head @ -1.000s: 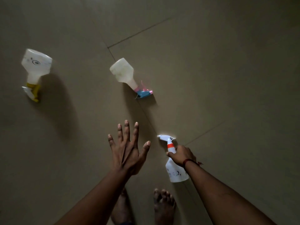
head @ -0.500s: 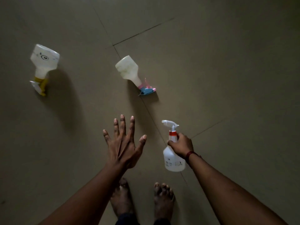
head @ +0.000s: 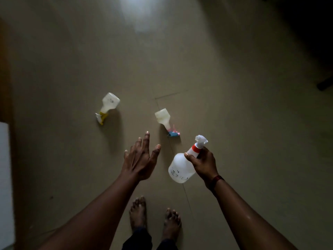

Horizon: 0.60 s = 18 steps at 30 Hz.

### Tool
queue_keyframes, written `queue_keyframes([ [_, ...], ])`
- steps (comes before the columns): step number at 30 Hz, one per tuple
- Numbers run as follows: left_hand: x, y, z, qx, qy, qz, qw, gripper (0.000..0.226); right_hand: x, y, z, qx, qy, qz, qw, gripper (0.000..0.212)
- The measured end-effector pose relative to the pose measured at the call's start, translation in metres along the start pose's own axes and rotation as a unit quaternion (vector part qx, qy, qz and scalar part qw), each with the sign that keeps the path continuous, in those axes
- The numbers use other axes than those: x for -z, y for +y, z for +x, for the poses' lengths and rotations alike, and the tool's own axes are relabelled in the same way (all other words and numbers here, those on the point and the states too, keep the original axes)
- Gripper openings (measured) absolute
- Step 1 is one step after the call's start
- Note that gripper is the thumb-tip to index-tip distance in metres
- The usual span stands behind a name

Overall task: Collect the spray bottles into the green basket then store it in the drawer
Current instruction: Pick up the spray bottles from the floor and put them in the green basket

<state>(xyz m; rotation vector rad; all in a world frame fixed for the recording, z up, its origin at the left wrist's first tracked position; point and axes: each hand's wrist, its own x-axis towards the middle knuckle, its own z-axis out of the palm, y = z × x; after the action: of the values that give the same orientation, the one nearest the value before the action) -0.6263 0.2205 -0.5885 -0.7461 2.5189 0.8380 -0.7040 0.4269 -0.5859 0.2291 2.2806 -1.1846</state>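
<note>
My right hand point(head: 204, 164) grips a white spray bottle with a red collar point(head: 181, 167) by its neck and holds it tilted above the floor. My left hand point(head: 140, 159) hovers open beside it, fingers spread, holding nothing. Two more spray bottles lie on their sides on the tiled floor beyond my hands. One has a yellow trigger head point(head: 108, 105) and lies to the left. The other has a blue and pink head point(head: 164, 120) and lies just past my left fingertips. No green basket or drawer shows in the head view.
My bare feet point(head: 155, 219) stand on the beige tiled floor point(head: 234, 123). A white panel point(head: 5, 183) and a brown wooden edge point(head: 4, 69) run along the left side. Dark furniture point(head: 317, 42) fills the top right corner.
My right hand has lifted the red-collared bottle off the floor and tilted it. The view has pulled up and back, so the two lying bottles appear farther away.
</note>
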Motion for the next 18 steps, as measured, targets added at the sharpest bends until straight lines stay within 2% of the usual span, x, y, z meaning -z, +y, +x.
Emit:
queue_keyframes([
  [9, 0.164, 0.018, -0.133, 0.071, 0.1, -0.083, 0.989, 0.077, 0.02, -0.156, -0.132, 0.127, -0.054, -0.042, 0.99, 0.042],
  [16, 0.254, -0.041, -0.261, 0.143, 0.162, -0.085, 0.973, 0.076, -0.011, -0.235, -0.243, 0.21, -0.147, -0.067, 0.964, 0.041],
  [18, 0.272, -0.072, -0.295, 0.161, 0.183, -0.089, 0.966, 0.075, -0.031, -0.248, -0.273, 0.223, -0.175, -0.067, 0.957, 0.033],
])
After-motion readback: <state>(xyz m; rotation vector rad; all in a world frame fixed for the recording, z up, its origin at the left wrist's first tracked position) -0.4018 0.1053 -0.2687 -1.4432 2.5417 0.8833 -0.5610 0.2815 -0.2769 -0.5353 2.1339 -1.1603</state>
